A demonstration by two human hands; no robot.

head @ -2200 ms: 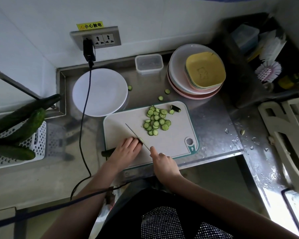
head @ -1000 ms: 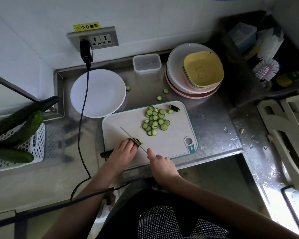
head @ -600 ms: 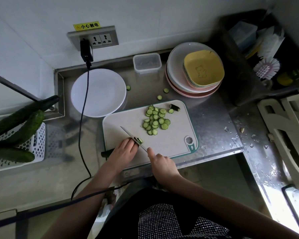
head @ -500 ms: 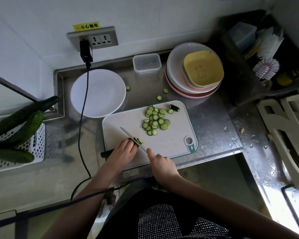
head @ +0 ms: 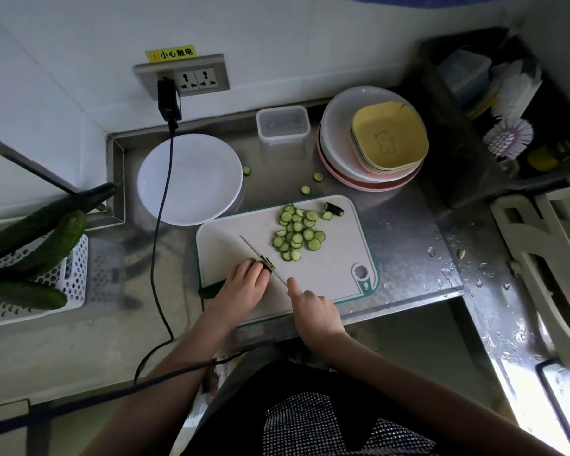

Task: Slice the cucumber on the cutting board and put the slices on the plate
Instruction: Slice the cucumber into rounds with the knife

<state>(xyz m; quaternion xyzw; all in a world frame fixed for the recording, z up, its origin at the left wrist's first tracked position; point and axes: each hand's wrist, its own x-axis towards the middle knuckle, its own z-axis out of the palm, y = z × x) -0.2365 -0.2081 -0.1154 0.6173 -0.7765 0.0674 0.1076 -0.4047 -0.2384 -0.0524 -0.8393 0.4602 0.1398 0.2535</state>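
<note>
A dark green cucumber (head: 211,288) lies along the near left of the white cutting board (head: 336,274); most of it is hidden under my left hand (head: 244,284), which holds it down with curled fingers. My right hand (head: 313,307) grips the knife (head: 257,255), whose blade sits on the cucumber's cut end right beside my left fingertips. A pile of several cucumber slices (head: 297,233) lies on the far part of the board, with a cucumber end piece (head: 334,209) beyond it. The white plate (head: 191,179) stands behind the board to the left.
Three stray slices (head: 306,189) lie on the steel counter. A black cable (head: 160,225) crosses the plate from the wall socket. More cucumbers (head: 37,238) rest on a white basket at left. Stacked dishes (head: 372,139) and a clear box (head: 283,123) stand at the back.
The knife blade has kept working at the cucumber's cut end, where a fresh slice shows beside the blade. Both hands have stayed in nearly the same place.
</note>
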